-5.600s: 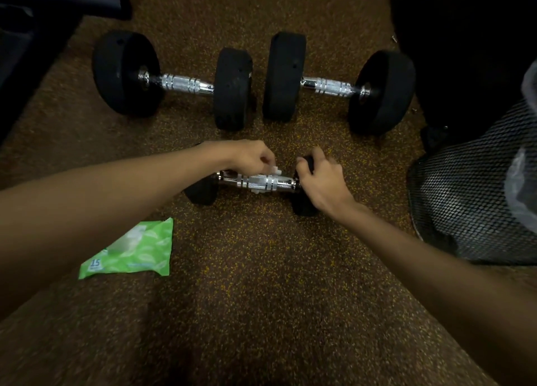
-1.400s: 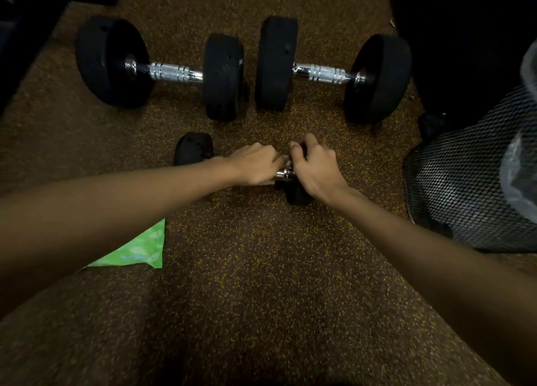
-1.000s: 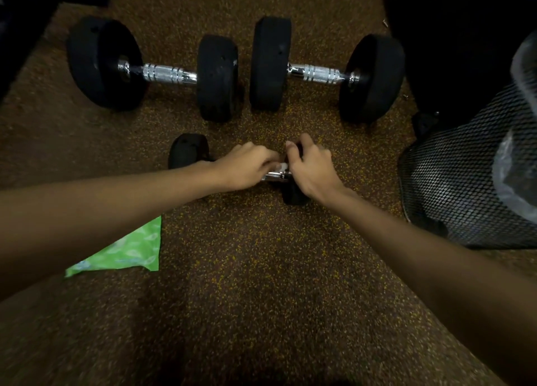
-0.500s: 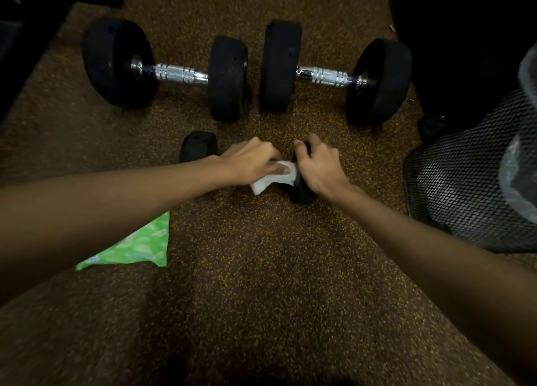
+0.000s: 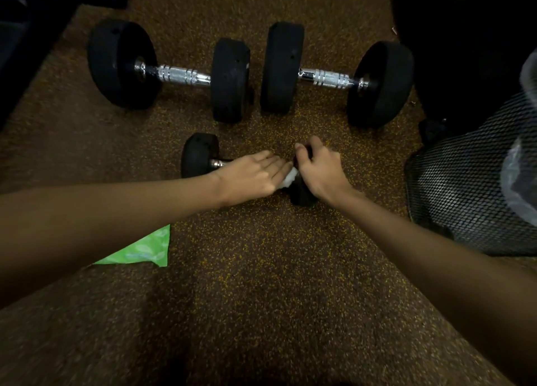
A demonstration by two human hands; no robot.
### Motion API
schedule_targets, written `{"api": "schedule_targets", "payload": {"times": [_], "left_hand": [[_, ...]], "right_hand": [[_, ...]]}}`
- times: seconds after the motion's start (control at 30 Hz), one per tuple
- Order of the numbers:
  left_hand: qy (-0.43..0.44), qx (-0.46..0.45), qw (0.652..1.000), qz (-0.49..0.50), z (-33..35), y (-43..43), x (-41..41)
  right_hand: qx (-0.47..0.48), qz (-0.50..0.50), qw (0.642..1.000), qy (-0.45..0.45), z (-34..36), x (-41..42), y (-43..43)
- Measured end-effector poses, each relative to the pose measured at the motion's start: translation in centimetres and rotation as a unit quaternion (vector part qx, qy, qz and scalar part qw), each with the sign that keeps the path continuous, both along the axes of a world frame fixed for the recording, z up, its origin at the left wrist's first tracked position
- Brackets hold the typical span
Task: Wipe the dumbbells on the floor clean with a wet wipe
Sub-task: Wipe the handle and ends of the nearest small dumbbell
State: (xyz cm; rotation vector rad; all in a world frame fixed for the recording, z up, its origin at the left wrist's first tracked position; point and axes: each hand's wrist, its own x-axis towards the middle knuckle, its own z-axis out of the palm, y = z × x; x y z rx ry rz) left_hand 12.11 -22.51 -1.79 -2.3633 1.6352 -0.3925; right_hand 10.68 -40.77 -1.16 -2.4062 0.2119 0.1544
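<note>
The small dumbbell point(image 5: 199, 156) lies on the floor point(image 5: 261, 298), its handle largely hidden beneath the left hand point(image 5: 255, 176). That hand's fingers are held straight and together, pressing the wet wipe point(image 5: 289, 180), which is mostly covered. The dumbbell's right head is gripped by the curled right hand point(image 5: 319, 170). The green wipe pack point(image 5: 145, 249) is partly hidden.

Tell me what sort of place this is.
Probably a gym or home workout corner, going by the speckled rubber floor, the left large dumbbell, the right large dumbbell and the small dumbbell.
</note>
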Motion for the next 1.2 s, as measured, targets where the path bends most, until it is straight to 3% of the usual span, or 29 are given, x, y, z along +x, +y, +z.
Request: {"api": "schedule_targets", "payload": {"times": [0.07,0.2,0.37,0.53,0.63,0.7,0.77,0.97,1.07,1.2], "left_hand": [[0.004,-0.016,1.000,0.002,0.0,0.1,0.1],[0.189,-0.007,0.973,0.132,1.6,-1.4,0.6],[0.208,-0.020,0.964,0.165,1.9,-2.4,1.0],[0.391,-0.166,0.877,0.224,1.4,-1.6,1.7],[0.458,-0.174,0.842,0.226,1.5,-0.9,2.4],[0.467,-0.135,0.849,0.210,1.8,-0.4,2.9],[0.433,-0.077,0.878,0.187,2.0,0.1,2.9],[0.228,0.014,0.968,0.103,1.4,-0.3,2.2],[0.179,0.041,0.976,0.113,1.3,-1.7,1.5],[0.256,0.009,0.952,0.166,1.4,-3.2,1.3]], "right_hand": [[-0.003,-0.001,1.000,0.000,-0.1,-0.1,0.0],[-0.004,-0.005,1.000,0.007,-0.1,0.1,0.0],[0.004,-0.006,1.000,0.009,0.0,0.3,0.0],[0.002,-0.002,1.000,-0.001,0.1,0.1,0.1],[0.002,0.000,1.000,0.002,0.2,0.1,0.1],[-0.004,0.003,1.000,0.000,0.4,0.0,0.1],[-0.004,0.005,1.000,-0.002,0.4,-0.1,0.1],[-0.002,0.007,1.000,-0.005,0.7,-0.2,0.2],[-0.002,0.008,1.000,0.000,1.0,-0.1,0.2],[0.007,0.007,1.000,-0.003,0.6,0.1,0.2]]}}
